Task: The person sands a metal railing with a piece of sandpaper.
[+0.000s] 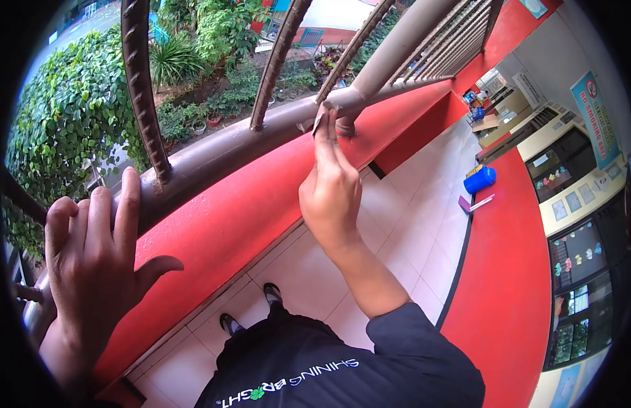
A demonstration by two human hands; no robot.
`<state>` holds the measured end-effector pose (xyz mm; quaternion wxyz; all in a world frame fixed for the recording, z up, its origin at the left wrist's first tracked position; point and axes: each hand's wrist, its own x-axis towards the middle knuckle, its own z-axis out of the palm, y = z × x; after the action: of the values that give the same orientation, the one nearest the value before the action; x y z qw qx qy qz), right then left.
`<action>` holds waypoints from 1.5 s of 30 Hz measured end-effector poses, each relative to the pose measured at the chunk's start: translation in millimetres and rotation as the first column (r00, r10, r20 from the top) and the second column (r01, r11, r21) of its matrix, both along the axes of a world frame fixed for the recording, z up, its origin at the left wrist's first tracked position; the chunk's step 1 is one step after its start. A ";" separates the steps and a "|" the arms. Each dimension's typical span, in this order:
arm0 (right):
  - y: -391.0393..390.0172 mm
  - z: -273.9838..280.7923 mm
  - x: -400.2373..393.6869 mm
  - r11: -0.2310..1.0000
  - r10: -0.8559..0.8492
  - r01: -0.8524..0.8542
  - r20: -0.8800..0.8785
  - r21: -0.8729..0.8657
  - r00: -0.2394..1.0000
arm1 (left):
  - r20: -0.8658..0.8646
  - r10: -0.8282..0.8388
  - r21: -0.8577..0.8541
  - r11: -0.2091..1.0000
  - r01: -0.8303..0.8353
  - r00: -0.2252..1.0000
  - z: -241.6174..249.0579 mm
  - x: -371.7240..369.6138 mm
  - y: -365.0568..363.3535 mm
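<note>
We log a single head-worn, wide-angle view with rounded dark edges, looking forward and steeply down past the wearer's shirt [315, 370] and shoes [272, 294], both below the hands. We note close range at the left hand [91, 251], which looms larger than the right hand [332, 197], with the railing [213, 155] crossing between. We see the frame canted: foliage [77, 109] lies beyond the left hand, the corridor floor [417, 224] recedes past the right.
</note>
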<state>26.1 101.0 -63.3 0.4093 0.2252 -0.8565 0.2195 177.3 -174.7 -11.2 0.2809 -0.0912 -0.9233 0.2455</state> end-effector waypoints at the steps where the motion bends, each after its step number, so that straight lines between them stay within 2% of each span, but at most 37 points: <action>1: 5.8 2.3 -12.6 0.997 -0.065 0.067 0.043 -0.045 0.997 | 0.000 -0.011 -0.013 1.000 0.011 1.000 0.7 -0.3 -0.2; 2: 13.9 4.2 -27.0 0.987 -0.130 0.137 0.084 -0.087 0.988 | -0.016 -0.026 -0.017 1.000 0.026 1.000 1.3 -1.0 -0.4; 3: 16.1 2.9 -28.0 0.985 -0.151 0.157 0.088 -0.064 0.985 | -0.038 -0.039 -0.021 0.999 0.039 0.998 2.1 -1.9 0.7; 4: 3.3 6.9 -9.0 0.990 -0.125 0.135 0.165 -0.050 0.978 | -0.055 -0.049 -0.036 0.998 0.047 0.997 2.5 -1.4 2.0; 6: -15.6 7.6 22.7 0.997 -0.073 0.080 0.207 -0.024 0.976 | 0.095 0.031 0.067 0.997 -0.038 0.995 2.5 1.7 3.2; 7: -11.3 8.8 13.2 0.993 -0.105 0.111 0.172 -0.027 0.979 | 0.074 0.011 0.054 0.998 -0.015 0.997 2.6 1.3 2.1; 8: -1.8 10.4 -5.6 0.985 -0.151 0.163 0.168 -0.063 0.974 | 0.046 -0.005 0.023 1.000 0.004 0.999 4.7 -0.2 2.6; 10: 10.8 13.2 -37.0 0.942 -0.142 0.206 0.239 -0.264 0.960 | 0.080 0.009 0.038 0.999 -0.012 0.997 7.3 0.4 5.5; 11: 6.7 8.8 -33.7 0.968 -0.171 0.181 0.074 -0.173 0.983 | 0.063 -0.006 0.020 1.000 0.004 0.998 9.0 0.6 6.0; 12: -9.3 10.8 -12.0 0.970 -0.149 0.185 0.215 -0.157 0.965 | 0.065 -0.005 0.017 1.000 0.004 0.998 9.5 0.6 6.3; 14: -23.1 9.2 14.6 0.988 -0.069 0.102 0.256 -0.119 0.964 | 0.065 -0.021 0.043 0.999 0.018 0.998 11.1 1.0 7.0; 15: -18.0 0.2 0.3 0.989 -0.093 0.107 0.126 -0.101 0.988 | 0.078 -0.012 0.034 0.999 0.009 0.997 12.1 1.5 7.4; 16: -11.5 1.9 -12.0 0.987 -0.097 0.111 0.126 -0.115 0.987 | 0.077 -0.016 0.021 1.000 0.014 0.997 12.3 1.2 7.3; 18: 8.4 13.0 -37.7 0.934 -0.306 0.338 0.234 -0.115 0.923 | 0.039 -0.059 -0.010 0.998 0.059 0.997 12.8 -0.3 4.2; 20: 34.1 14.6 -59.6 0.885 -0.341 0.448 0.479 -0.127 0.809 | -0.006 -0.097 -0.052 0.994 0.096 0.995 14.4 -1.2 6.1; 22: 54.7 19.1 -40.5 0.815 -0.349 0.502 0.446 -0.289 0.824 | 0.029 -0.080 -0.018 0.997 0.081 0.996 16.7 0.3 6.2; 24: 85.5 -6.0 -24.0 0.723 -0.366 0.430 0.229 -0.540 0.902 | 0.051 -0.069 -0.014 0.997 0.070 0.996 17.5 0.4 6.3; 25: 102.0 -23.3 -12.9 0.682 -0.380 0.439 0.229 -0.585 0.896 | 0.038 -0.078 -0.020 0.997 0.079 0.996 16.9 0.4 6.3; 26: 119.6 -44.6 -4.2 0.641 -0.391 0.442 0.228 -0.628 0.892 | 0.023 -0.084 -0.026 0.996 0.085 0.996 16.4 0.2 6.3; 28: 167.5 -138.3 -18.2 0.659 -0.394 0.288 0.007 -0.695 0.919 | -0.001 -0.094 -0.024 0.995 0.094 0.996 16.7 0.5 8.3; 29: 168.0 -135.7 13.9 0.437 -0.178 0.348 0.300 -0.829 0.937 | 0.011 -0.077 -0.017 0.997 0.077 0.997 14.2 -1.3 7.2; 30: 168.6 -134.2 47.6 0.202 0.121 0.472 0.500 -0.858 0.857 | 0.023 -0.057 -0.010 0.998 0.057 0.998 11.9 -2.4 7.1; 32: 193.6 -167.9 74.7 -0.160 0.414 0.550 0.450 -0.819 0.791 | 0.000 -0.054 -0.032 0.998 0.054 0.999 15.2 1.1 14.2; 33: 209.0 -191.3 79.4 -0.145 0.428 0.561 0.460 -0.815 0.778 | 0.006 -0.016 -0.015 1.000 0.016 1.000 15.7 0.1 18.7; 35: 236.6 -226.8 82.1 -0.366 0.548 0.574 0.329 -0.733 0.769 | 0.020 0.036 0.029 0.999 -0.036 0.999 18.3 -6.4 27.0; 36: 236.9 -223.4 87.1 -0.345 0.557 0.589 0.346 -0.730 0.755 | 0.031 0.050 0.059 0.997 -0.052 0.998 18.5 -10.2 31.3; 38: 231.5 -203.1 92.9 -0.247 0.546 0.474 0.283 -0.845 0.788 | 0.028 0.050 0.136 0.989 -0.053 0.998 18.2 -15.6 36.1; 39: 236.0 -199.8 93.9 -0.199 0.650 0.420 0.202 -0.885 0.733 | 0.021 0.034 0.142 0.989 -0.037 0.999 17.0 -17.2 36.2; 40: 236.3 -193.2 94.6 -0.174 0.665 0.428 0.215 -0.887 0.716 | 0.010 0.019 0.144 0.989 -0.020 1.000 17.2 -16.4 36.5; 42: 235.5 -180.1 98.8 -0.089 0.795 0.412 0.184 -0.907 0.578 | 0.043 0.086 0.161 0.983 -0.092 0.995 22.1 -6.3 44.2; 43: 233.4 -173.5 103.5 -0.092 0.843 0.431 0.161 -0.898 0.514 | -0.014 0.026 0.275 0.961 -0.021 1.000 15.1 -2.1 43.3; 44: 229.5 -167.8 107.8 -0.080 0.851 0.436 0.166 -0.896 0.498 | -0.085 -0.042 0.301 0.951 0.066 0.995 5.6 4.8 48.9; 45: 220.9 -157.5 117.4 -0.041 0.855 0.433 0.193 -0.900 0.481 | -0.225 -0.095 0.294 0.942 0.161 0.970 -7.6 14.2 63.5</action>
<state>143.5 321.9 -220.8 -0.0789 -0.0935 -0.4314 0.8938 191.6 -111.1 -18.8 0.4019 -0.0801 -0.9080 0.0869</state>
